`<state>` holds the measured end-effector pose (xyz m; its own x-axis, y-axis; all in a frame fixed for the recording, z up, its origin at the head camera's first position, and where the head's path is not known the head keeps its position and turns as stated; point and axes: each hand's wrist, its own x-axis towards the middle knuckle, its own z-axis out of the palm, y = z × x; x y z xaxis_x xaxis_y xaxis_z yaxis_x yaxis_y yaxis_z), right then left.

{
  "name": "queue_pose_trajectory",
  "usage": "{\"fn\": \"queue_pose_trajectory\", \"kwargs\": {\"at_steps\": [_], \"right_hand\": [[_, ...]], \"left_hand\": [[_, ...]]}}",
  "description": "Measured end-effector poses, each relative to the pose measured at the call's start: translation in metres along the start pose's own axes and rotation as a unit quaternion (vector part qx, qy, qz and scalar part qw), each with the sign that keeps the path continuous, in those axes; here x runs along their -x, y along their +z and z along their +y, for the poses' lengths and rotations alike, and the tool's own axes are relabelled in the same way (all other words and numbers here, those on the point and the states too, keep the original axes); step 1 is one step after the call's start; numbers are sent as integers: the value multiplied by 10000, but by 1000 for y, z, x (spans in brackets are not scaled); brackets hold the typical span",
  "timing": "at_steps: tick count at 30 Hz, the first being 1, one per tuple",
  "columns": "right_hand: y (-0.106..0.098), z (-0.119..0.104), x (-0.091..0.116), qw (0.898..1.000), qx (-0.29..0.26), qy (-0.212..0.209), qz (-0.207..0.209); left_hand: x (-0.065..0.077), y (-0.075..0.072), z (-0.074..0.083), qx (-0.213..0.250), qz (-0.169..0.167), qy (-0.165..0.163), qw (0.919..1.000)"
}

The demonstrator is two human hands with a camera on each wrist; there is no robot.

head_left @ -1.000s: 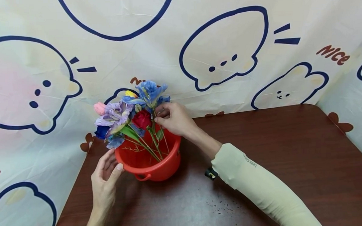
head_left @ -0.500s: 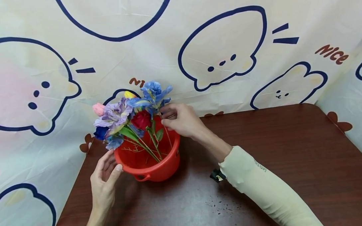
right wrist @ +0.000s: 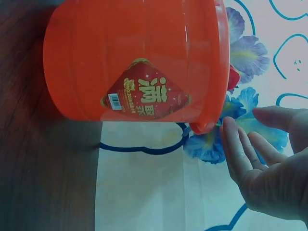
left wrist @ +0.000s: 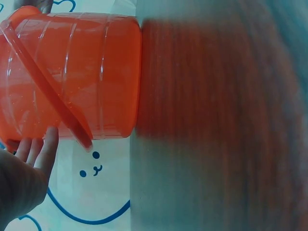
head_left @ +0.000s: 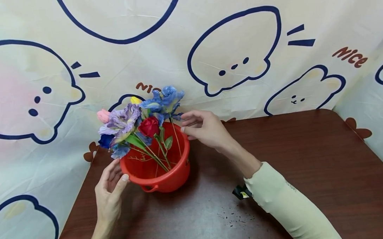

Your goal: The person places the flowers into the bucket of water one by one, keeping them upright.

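Observation:
A red plastic bucket point(head_left: 169, 181) stands upright on the table, holding several artificial flowers by their stems. At its left rim rests my left hand point(head_left: 109, 201); in the left wrist view its extended fingers point(left wrist: 46, 156) lie against the bucket's side. My right hand point(head_left: 209, 131) hovers by the right rim, beside a blue iris point(head_left: 170, 99), thumb and fingers apart and nothing between them. Leaning left in the bunch are a red rose point(head_left: 149, 127), a purple flower point(head_left: 123, 119), a pink tulip point(head_left: 103, 116) and a dark blue bloom point(head_left: 105, 140).
The brown wooden table point(head_left: 291, 158) extends to the right of the bucket. Behind it hangs a cartoon-printed cloth point(head_left: 164, 60). Small dark specks point(head_left: 236, 216) mark the near table surface. A handle point(left wrist: 53, 96) slants down the bucket's side.
My right hand has let go of the blue iris and drawn back to the right, past the rim. The iris has shifted right. My left hand stays at the bucket.

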<state>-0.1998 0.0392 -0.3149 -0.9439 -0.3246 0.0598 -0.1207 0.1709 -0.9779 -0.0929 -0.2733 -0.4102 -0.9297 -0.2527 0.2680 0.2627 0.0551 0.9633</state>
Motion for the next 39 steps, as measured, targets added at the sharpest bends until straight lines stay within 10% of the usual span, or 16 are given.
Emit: {"fn": "queue_pose_trajectory", "kwargs": {"at_steps": [25, 39], "right_hand": [[-73, 55, 78, 9954, 714, 232, 598], [-130, 84, 142, 9675, 2166, 663, 1123]], "left_hand": [[0, 1, 0, 30, 7, -54, 10000], [0, 1, 0, 25, -3, -106, 9999]]}}
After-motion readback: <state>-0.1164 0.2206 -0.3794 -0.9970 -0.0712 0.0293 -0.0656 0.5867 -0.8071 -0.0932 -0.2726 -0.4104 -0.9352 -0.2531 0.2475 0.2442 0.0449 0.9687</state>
